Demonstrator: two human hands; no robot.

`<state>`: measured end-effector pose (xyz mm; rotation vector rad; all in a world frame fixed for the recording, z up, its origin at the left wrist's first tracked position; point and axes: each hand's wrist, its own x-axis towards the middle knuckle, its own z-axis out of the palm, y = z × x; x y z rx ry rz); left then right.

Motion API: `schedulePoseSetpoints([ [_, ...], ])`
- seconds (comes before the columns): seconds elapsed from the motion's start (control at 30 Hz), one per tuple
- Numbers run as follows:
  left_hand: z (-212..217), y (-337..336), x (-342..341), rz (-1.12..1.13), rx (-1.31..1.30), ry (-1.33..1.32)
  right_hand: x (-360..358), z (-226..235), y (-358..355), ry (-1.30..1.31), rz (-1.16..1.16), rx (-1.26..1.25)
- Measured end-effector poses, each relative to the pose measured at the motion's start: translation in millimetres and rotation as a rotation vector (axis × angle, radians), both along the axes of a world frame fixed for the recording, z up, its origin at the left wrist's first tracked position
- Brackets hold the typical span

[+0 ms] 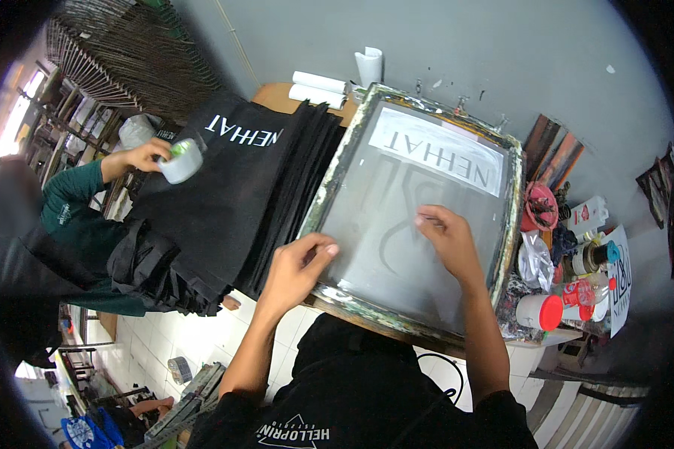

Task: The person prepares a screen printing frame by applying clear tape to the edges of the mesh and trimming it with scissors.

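Observation:
A silk-screen printing frame [382, 292] with grey mesh lies in front of me; its rim is crusted with old paint. Lettering shows in a pale panel [386, 141] at its far end. Over the near left corner of the frame is my left hand [292, 271], its fingers curled in toward the thumb. My right hand [451, 238] is above the middle of the mesh, with thumb and fingertips pinched together. Whatever either hand may hold is hidden or too small to make out.
Left of the frame lies a stack of black fabric bags [202, 202] with white print. A co-worker's hand [148, 155] holds a wide tape roll [181, 162] over it. Right stand a red-lidded tub [539, 312], bottles [588, 213] and a pink container [539, 206]. White paper rolls [318, 90] lie behind.

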<state>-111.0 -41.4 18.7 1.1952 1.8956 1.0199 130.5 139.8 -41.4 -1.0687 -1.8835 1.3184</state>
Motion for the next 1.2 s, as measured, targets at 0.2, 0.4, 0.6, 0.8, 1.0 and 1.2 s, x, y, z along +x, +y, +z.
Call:
schedulePoseSetpoints([
  [0.2, 39.4, -48.6, -47.1, 0.108, 0.109, 0.057, -134.5, 12.7, -3.6, 0.081, 0.207, -0.183],
  [0.4, 59.5, -94.8, -91.5, 0.224, 0.269, 0.260, -288.0, 51.5, -72.1, 0.142, 0.509, 0.900],
  [0.6, 60.2, -116.2, -114.5, 0.308, 0.258, 0.206, -355.5, 22.6, -109.5, -0.344, 0.846, 1.019],
  [0.8, 60.5, -113.6, -128.4, 0.337, 0.322, 0.109, -352.3, 7.3, -101.5, -0.380, 0.938, 0.848],
  [1.0, 75.7, -104.5, -118.5, 0.141, 0.629, 0.265, -258.6, 72.0, -91.8, -0.061, 0.633, 0.688],
  [1.2, 82.9, -78.2, -95.5, -0.083, 0.543, 0.273, -66.9, 113.3, -69.0, -0.092, 0.225, 0.660],
])
